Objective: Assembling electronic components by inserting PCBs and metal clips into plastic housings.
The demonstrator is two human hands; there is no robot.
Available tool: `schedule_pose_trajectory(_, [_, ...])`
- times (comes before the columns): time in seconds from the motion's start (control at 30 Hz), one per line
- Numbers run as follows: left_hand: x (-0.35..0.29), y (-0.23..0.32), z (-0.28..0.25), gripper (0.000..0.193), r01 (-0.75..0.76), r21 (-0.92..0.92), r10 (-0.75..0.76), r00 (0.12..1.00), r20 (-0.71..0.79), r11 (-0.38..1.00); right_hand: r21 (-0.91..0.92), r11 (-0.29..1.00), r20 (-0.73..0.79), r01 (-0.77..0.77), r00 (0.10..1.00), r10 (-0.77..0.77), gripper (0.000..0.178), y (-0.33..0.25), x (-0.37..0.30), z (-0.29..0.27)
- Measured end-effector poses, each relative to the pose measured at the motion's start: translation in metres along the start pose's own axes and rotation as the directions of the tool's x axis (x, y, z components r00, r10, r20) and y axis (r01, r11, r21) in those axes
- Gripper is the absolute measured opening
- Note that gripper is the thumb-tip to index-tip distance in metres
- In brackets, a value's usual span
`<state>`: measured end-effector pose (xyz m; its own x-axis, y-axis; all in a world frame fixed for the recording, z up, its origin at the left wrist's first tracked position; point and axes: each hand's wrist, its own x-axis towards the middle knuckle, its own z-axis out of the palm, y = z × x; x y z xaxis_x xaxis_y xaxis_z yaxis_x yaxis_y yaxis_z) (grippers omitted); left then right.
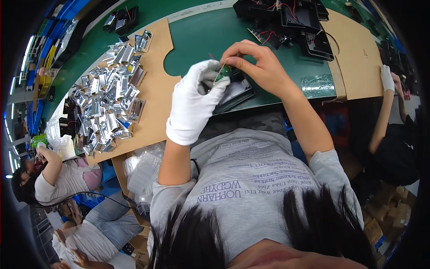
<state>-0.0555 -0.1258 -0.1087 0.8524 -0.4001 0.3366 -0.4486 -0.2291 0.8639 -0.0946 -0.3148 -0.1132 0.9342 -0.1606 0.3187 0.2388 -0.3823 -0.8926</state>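
My left hand (193, 98), in a white glove, grips a small green circuit board (222, 74) between thumb and fingers. The board is tilted, and a short red wire shows beside the gloved fingertips. Bare and bent at the wrist, my right hand (257, 65) has thumb and forefinger closed together at the board's upper edge. Whatever that pinch holds is too small to make out. Under both hands a black plastic housing (239, 97) with a pale inner panel lies near the front edge of the green table mat (197, 38); my gloved hand partly hides it.
Left, a heap of shiny metal pieces (109, 94) covers a cardboard sheet (156, 87). Black housings with red wires (300, 22) are piled at the back right. Clear plastic bags (145, 168) sit below the left edge. Other people work at left and right, one with a gloved hand (387, 78).
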Motion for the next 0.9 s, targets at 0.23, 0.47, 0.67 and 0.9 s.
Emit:
schedule_pose_trajectory(0.23, [-0.02,-0.006,0.017,0.028,-0.029,0.088,0.038,0.994,-0.098,0.996,-0.306,0.945,-0.092,0.112,0.985,-0.146,0.025,0.0,-0.032,0.01])
schedule_pose_trajectory(0.47, [-0.015,0.01,0.007,0.027,-0.054,0.096,0.053,0.998,0.018,0.994,-0.072,0.993,0.0,-0.098,0.995,0.098,0.024,0.002,-0.021,-0.004])
schedule_pose_trajectory(0.67, [-0.011,0.011,-0.01,0.017,-0.261,0.634,0.195,0.965,0.172,0.728,0.057,0.983,0.071,-0.173,0.983,0.169,0.026,0.003,-0.013,-0.005])
schedule_pose_trajectory(0.9, [0.022,0.012,0.003,0.014,-0.357,0.794,-0.01,0.91,0.415,0.492,0.058,0.986,0.053,-0.154,0.987,0.151,0.025,0.006,-0.013,0.002])
